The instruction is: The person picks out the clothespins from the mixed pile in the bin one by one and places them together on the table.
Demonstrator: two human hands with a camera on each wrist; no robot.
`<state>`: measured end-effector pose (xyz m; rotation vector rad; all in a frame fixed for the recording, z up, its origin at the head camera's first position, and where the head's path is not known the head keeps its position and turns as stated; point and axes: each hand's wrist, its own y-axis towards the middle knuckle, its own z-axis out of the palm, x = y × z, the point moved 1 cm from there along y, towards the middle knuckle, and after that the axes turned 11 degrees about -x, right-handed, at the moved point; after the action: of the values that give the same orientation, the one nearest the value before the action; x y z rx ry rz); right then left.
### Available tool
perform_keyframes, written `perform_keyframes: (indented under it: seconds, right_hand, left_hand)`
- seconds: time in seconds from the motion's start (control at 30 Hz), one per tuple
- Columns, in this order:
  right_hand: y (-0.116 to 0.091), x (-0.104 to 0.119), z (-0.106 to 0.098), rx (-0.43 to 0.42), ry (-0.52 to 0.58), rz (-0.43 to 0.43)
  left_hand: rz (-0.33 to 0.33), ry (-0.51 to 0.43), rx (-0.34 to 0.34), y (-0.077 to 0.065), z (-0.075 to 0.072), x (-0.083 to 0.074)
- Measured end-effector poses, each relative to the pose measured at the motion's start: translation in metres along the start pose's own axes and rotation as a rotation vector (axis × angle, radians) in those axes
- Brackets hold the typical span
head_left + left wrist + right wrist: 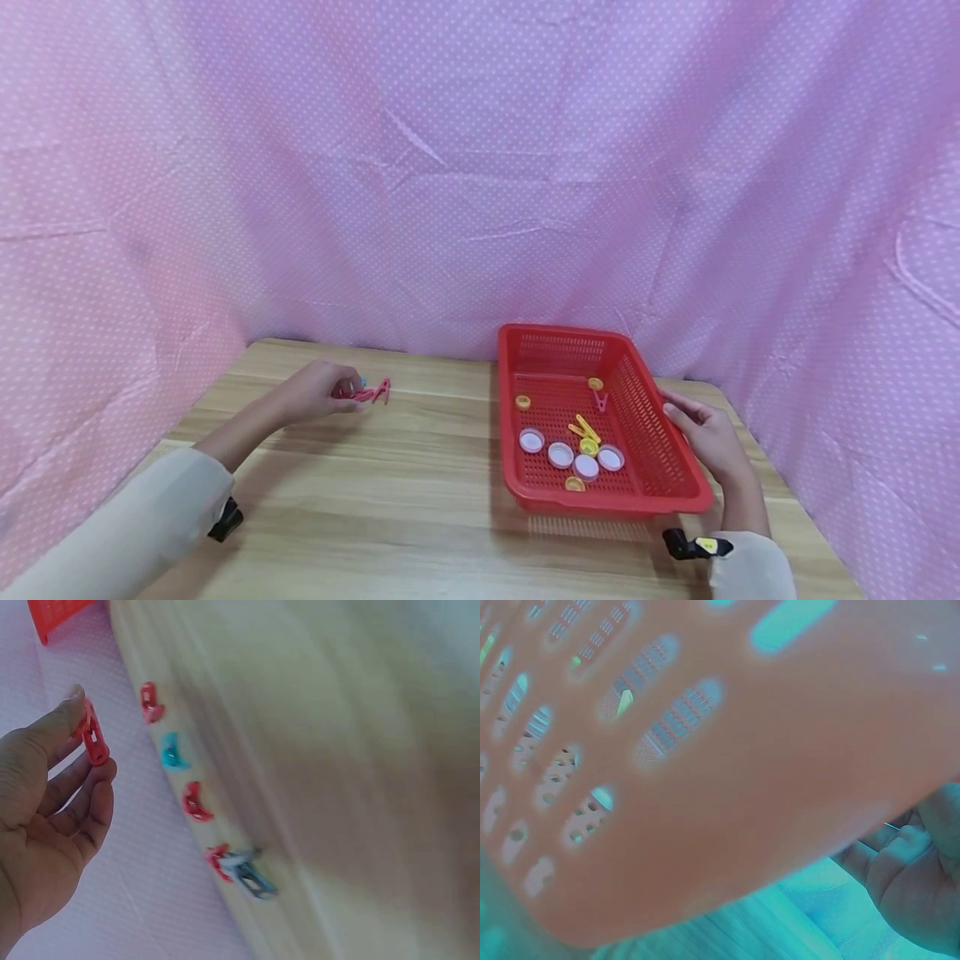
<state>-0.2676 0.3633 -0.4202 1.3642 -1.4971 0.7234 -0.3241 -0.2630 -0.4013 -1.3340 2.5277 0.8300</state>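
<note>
left-hand grip [49, 814]: thumb and fingertips pinch a red clip [94, 744] | wooden bench [360, 772]: near its edge, in a row, upper red clip [151, 703], teal clip [174, 752], middle red clip [196, 802], lower red clip [217, 861], apparently touching a grey clip [253, 880], though blurred | beyond: dotted pink cloth [161, 859], part of a red slotted container [56, 616]

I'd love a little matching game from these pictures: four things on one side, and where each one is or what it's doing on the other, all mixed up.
Column one
1. Left hand
2. Right hand
3. White lids
4. Turquoise clip

Column two
A. Holding the side of the basket
B. On the table, between two red clips
C. Pinching a single red clip
D. Lying inside the basket

Right pairs: 1-C, 2-A, 3-D, 4-B
</note>
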Motion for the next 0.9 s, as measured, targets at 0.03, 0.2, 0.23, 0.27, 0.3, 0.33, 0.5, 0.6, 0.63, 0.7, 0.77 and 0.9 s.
perform_keyframes:
  seconds: [0.03, 0.2, 0.23, 0.27, 0.3, 0.33, 0.5, 0.6, 0.63, 0.7, 0.77, 0.9]
  right_hand:
    - [0.0, 0.0, 0.0, 0.002, 0.001, 0.0]
    - [-0.001, -0.002, 0.002, 0.01, 0.009, -0.014]
    - [-0.001, -0.001, 0.002, 0.008, 0.007, -0.019]
    - [-0.001, -0.001, 0.002, 0.006, 0.007, -0.024]
    - [0.0, -0.001, 0.001, 0.007, 0.003, -0.028]
    - [0.0, 0.0, 0.0, 0.005, 0.0, -0.032]
    - [0.0, -0.001, -0.002, 0.003, 0.002, -0.028]
    - [-0.001, -0.002, -0.002, 0.003, 0.008, -0.022]
    - [-0.001, -0.002, -0.002, 0.003, 0.007, -0.024]
    - [-0.001, -0.003, -0.001, 0.002, 0.007, -0.03]
    - [0.0, -0.003, 0.0, 0.001, 0.004, -0.041]
    - [0.001, -0.002, 0.001, 0.003, 0.005, -0.035]
  left_hand:
    - [-0.003, 0.008, -0.006, -0.005, 0.0, 0.003]
    - [-0.032, 0.065, -0.023, -0.025, 0.001, 0.014]
    - [-0.046, 0.078, -0.02, -0.029, 0.001, 0.015]
    - [-0.058, 0.089, -0.016, -0.033, 0.001, 0.016]
    - [-0.067, 0.093, -0.01, -0.036, 0.0, 0.017]
    - [-0.079, 0.105, -0.002, -0.039, 0.0, 0.018]
    - [-0.067, 0.162, 0.025, -0.046, 0.0, 0.023]
    - [-0.049, 0.205, 0.026, -0.048, 0.003, 0.027]
    - [-0.047, 0.214, 0.026, -0.049, 0.003, 0.028]
    - [-0.049, 0.219, 0.028, -0.049, 0.004, 0.03]
    - [-0.053, 0.211, 0.031, -0.049, 0.005, 0.031]
    - [-0.059, 0.157, 0.062, -0.051, 0.002, 0.03]
